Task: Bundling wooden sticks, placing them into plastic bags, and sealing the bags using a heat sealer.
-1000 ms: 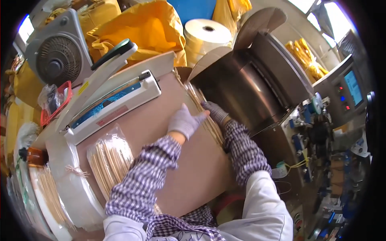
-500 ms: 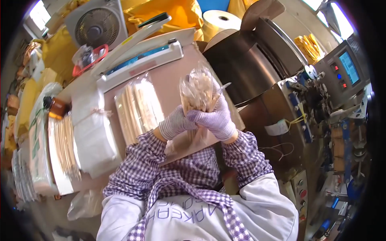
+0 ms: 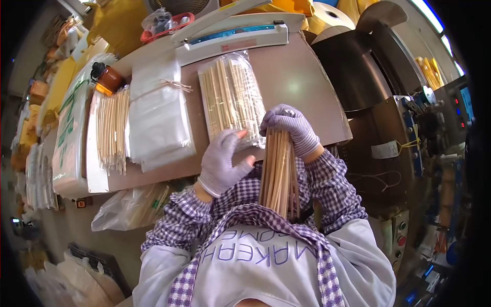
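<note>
A long bundle of thin wooden sticks [image 3: 279, 171] hangs upright in front of my apron, its top end gripped by my right hand [image 3: 292, 129]. Whether the whole bundle is in clear plastic is hard to make out. My left hand [image 3: 223, 159], in a striped glove with bare thumb and fingertip, is open and holds nothing, its thumb pointing toward the bundle. Just beyond it on the table lie clear bags packed with sticks [image 3: 230, 92]. Left of those is a stack of flat clear plastic bags [image 3: 158, 120] with a twisted tie across it.
Loose sticks [image 3: 113, 128] and a brown bottle [image 3: 107, 77] are on the table's left. A bag sealer [image 3: 235, 38] stands at the back beside a red basket [image 3: 169, 30]. A dark metal drum machine [image 3: 353, 71] is close on the right. The table edge [image 3: 148, 179] runs before me.
The bundle was upright in both hands over the table; now it hangs below my right hand, nearer my body. My left hand has let go and opened. The view has shifted.
</note>
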A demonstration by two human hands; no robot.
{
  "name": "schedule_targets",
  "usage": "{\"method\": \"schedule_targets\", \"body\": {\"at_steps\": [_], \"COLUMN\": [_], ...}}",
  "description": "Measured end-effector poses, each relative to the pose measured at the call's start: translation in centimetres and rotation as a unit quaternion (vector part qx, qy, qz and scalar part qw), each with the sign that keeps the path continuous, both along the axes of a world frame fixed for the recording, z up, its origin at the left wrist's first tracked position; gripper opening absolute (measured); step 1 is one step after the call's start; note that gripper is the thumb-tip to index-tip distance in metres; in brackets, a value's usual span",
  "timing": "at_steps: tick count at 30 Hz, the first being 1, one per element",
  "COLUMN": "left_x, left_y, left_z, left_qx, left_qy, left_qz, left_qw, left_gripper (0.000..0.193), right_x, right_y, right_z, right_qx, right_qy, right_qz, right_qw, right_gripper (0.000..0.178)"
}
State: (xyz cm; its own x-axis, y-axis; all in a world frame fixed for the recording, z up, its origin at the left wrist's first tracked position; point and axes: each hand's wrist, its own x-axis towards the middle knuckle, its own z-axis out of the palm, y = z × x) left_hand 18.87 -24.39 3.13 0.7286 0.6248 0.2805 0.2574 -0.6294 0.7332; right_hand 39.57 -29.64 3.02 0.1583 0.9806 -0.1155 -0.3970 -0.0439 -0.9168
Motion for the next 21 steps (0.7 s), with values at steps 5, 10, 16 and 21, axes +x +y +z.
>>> {"method": "schedule_targets", "body": {"at_steps": [5, 10, 16, 21], "left_x": [-0.1, 2.2, -1.3, -3.9], "left_y": [4.8, 5.3, -2.9, -6.0], "left_z": [-5.4, -4.9, -1.1, -3.0], "left_qx": [0.178, -0.262, 0.142, -0.104], "left_qy": [0.105, -0.137, -0.188, -0.067], "left_qz": [0.033, 0.109, -0.096, -0.135], "left_qw": [0.978, 0.949, 0.967, 0.983], "left_gripper": [0.026, 0.013, 0.024, 0.018], "right_x": [-3.9, -7.1, -9.6, -8.9], "right_y": [2.1, 3.1, -8.4, -11.1], "right_z": [-1.0, -2.5, -4.2, -1.7], "right_qx": [0.075, -0.076, 0.045, -0.038], "right_qy": [0.198, -0.088, -0.281, -0.562], "right_qz": [0.107, -0.011, -0.117, -0.12], "right_qw": [0.971, 0.993, 0.952, 0.818], "right_gripper": [0.012, 0.021, 0.025, 0.022]}}
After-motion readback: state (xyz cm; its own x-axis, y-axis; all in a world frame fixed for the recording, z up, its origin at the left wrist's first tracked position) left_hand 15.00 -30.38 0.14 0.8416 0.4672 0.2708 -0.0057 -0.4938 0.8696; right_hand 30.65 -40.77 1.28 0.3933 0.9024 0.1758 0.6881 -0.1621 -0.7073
